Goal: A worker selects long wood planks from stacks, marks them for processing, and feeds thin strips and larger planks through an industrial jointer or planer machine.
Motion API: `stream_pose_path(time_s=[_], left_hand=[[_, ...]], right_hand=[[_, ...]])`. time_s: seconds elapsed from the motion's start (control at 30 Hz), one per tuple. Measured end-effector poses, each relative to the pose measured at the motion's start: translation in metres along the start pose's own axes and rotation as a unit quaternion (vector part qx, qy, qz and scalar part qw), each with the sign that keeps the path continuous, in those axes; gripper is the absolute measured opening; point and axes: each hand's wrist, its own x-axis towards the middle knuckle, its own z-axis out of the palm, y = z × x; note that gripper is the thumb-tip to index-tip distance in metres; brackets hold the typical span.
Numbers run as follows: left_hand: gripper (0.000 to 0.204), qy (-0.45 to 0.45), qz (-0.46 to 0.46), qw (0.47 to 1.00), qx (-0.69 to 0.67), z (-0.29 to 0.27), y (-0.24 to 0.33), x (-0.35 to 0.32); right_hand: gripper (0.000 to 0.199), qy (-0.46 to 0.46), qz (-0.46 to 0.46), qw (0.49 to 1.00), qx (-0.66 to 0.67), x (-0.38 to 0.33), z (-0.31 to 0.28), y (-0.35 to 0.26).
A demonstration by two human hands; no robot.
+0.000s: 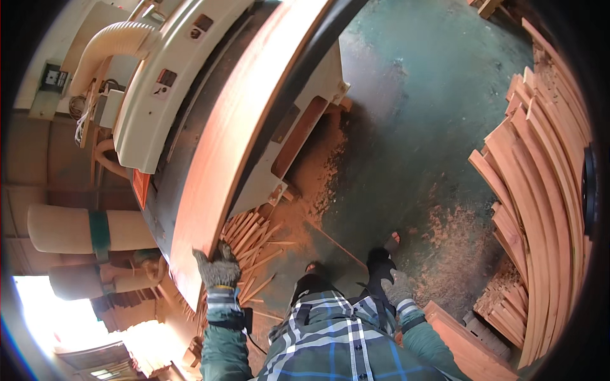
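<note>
My left hand [217, 273], in a grey knit glove, is pressed on the near end of a long reddish-brown board [235, 140]. The board lies lengthwise on the bed of a large cream-coloured woodworking machine [171, 82] and runs away toward the top. My right hand [399, 291], also gloved, hangs low by my hip, just above the end of a reddish plank [460, 343] at the lower right. Its fingers are mostly hidden, and I cannot tell whether it touches the plank.
Thin wood offcuts [251, 238] and sawdust [318, 184] lie on the green floor [419, 95] at the machine's foot. A tall stack of curved wooden slats [540, 209] stands on the right. A flexible dust hose [111, 44] and cylindrical bags [70, 228] sit on the left.
</note>
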Motion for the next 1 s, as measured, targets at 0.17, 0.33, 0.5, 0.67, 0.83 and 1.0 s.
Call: stream_pose_path(time_s=[0.17,0.33,0.5,0.67,0.83,1.0], left_hand=[[0.058,0.08,0.111,0.989,0.051,0.052,-0.03,0.02],[0.061,0.18,0.216,0.955,0.092,0.057,-0.04,0.022],[0.061,0.224,0.253,0.933,0.123,0.075,-0.057,0.02],[0.055,0.247,0.271,0.916,0.166,0.075,-0.06,0.021],[0.058,0.23,0.242,0.93,0.15,0.08,-0.062,0.023],[0.063,0.21,0.213,0.944,0.143,0.065,-0.047,0.028]], right_hand=[[0.063,-0.063,0.002,0.998,-0.017,0.013,0.02,0.052],[0.058,0.0,-0.018,1.0,0.022,0.028,0.011,0.05],[0.059,0.022,-0.012,0.997,0.067,0.042,0.009,0.071],[0.052,0.066,-0.035,0.995,0.062,0.062,0.02,0.089],[0.053,0.085,-0.052,0.994,0.043,0.071,0.015,0.093],[0.053,0.047,-0.03,0.995,0.08,0.075,0.006,0.092]])
